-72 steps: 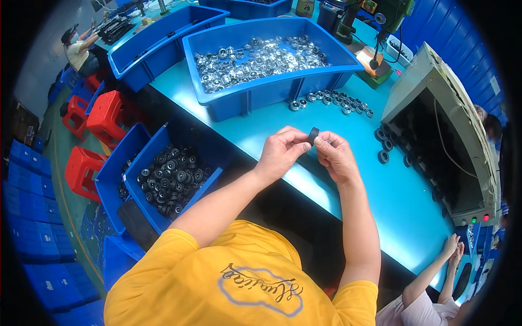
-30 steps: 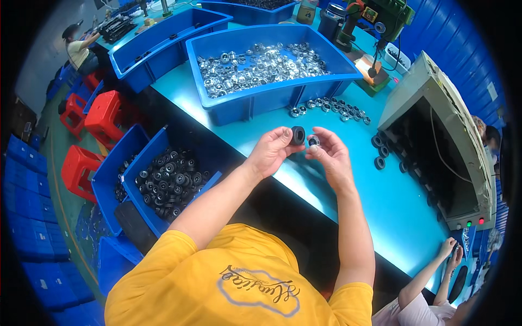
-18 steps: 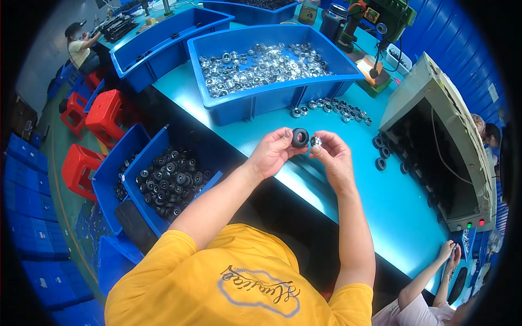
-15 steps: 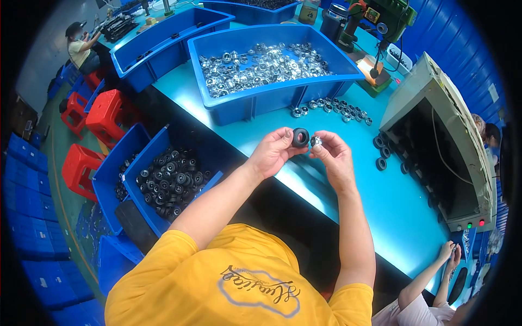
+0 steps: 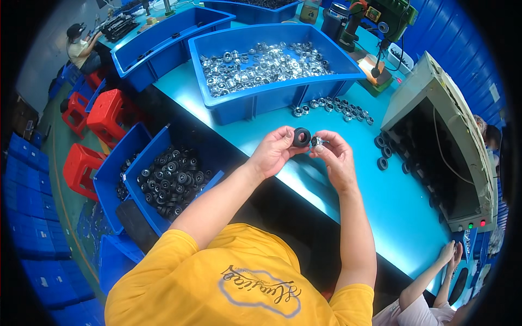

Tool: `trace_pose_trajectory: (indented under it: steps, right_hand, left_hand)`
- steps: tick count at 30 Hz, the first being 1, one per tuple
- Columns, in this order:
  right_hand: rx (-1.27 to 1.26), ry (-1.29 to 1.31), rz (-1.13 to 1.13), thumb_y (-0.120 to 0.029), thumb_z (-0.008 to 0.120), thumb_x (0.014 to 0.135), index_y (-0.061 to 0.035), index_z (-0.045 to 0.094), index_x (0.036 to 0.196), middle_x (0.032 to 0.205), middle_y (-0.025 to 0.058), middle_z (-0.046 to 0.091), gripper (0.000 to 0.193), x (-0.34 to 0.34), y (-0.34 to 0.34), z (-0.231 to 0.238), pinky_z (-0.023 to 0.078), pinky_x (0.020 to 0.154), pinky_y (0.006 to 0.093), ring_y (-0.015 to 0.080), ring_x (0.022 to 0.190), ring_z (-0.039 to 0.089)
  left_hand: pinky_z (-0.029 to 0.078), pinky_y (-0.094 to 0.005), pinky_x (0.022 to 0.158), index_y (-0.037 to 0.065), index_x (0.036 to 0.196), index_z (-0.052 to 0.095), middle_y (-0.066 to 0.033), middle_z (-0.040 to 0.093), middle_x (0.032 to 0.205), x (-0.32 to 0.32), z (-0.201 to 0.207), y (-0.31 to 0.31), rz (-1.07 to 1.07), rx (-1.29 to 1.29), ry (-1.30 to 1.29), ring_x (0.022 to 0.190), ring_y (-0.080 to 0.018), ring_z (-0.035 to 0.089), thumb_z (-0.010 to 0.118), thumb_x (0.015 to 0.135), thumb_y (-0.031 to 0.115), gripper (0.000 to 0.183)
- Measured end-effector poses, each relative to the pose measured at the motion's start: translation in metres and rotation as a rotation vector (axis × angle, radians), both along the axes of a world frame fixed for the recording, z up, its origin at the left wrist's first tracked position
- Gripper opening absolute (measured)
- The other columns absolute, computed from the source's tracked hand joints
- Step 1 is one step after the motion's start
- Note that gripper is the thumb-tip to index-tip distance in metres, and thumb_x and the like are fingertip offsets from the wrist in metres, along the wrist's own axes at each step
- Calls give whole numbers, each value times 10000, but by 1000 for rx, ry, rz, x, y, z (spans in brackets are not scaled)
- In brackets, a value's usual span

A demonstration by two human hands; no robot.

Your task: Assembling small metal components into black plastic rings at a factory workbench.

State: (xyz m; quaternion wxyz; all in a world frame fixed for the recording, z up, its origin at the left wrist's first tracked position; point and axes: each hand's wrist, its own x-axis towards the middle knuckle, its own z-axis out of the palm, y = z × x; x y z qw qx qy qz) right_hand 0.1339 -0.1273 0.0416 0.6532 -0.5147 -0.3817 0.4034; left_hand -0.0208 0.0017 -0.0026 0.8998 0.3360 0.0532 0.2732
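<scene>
Between its thumb and fingers, my left hand (image 5: 275, 153) holds a black rubber ring (image 5: 302, 137), its open hole turned toward me. Close beside it, my right hand (image 5: 338, 157) pinches a small shiny metal wheel hub (image 5: 316, 142) with a dark centre. Ring and hub are very near each other; whether they touch I cannot tell. Both hands are raised over the near edge of the teal table (image 5: 304, 182). Beyond them a large blue bin (image 5: 283, 100) holds many similar metal hubs (image 5: 261, 68), with several more hubs (image 5: 345, 108) on the table in front of it.
At my left, a blue bin (image 5: 133, 185) holds black-rimmed wheels (image 5: 174, 176). A grey machine with a dark opening (image 5: 440, 141) stands on the right, black rings (image 5: 383, 163) beside it. A green press (image 5: 380, 32) is at the back; a co-worker's hands (image 5: 451, 254) show lower right.
My right hand has turned the hub slightly, so more of its metal side shows. The left hand and the ring have hardly moved.
</scene>
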Motion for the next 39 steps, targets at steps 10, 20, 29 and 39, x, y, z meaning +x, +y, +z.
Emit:
trace_pose_trajectory:
  steps: [10,20,29,39]
  right_hand:
    - [47,-199,-119,-35,868,820,-21,699,1106,986,27,680,333,-6,6,-16,573,768,244,105,857,685]
    - [116,-490,-272,1,871,782,-19,712,1037,1013,54,657,301,-13,6,-13,599,706,258,130,823,711]
    - [153,-801,-365,37,848,756,-40,729,1005,958,68,648,287,-22,6,-5,617,679,281,146,773,708]
    - [4,-476,-167,-28,832,808,-33,708,1173,1079,74,617,386,-20,4,3,595,802,304,159,946,666]
  left_hand:
    - [531,-379,1010,57,1109,632,-64,687,1141,4,-5,-2,32,124,1,1083,-176,659,600,1072,235,184]
    - [528,-339,1020,-20,1406,570,-81,668,1227,3,0,-8,56,254,133,1129,-163,647,605,1071,173,389]
    - [527,-323,1023,-30,1454,532,-84,671,1241,2,8,-14,70,368,217,1109,-154,657,599,1078,206,449]
    - [528,-318,994,-9,1326,552,-75,671,1170,2,6,-23,214,467,212,1100,-138,639,574,1085,183,308]
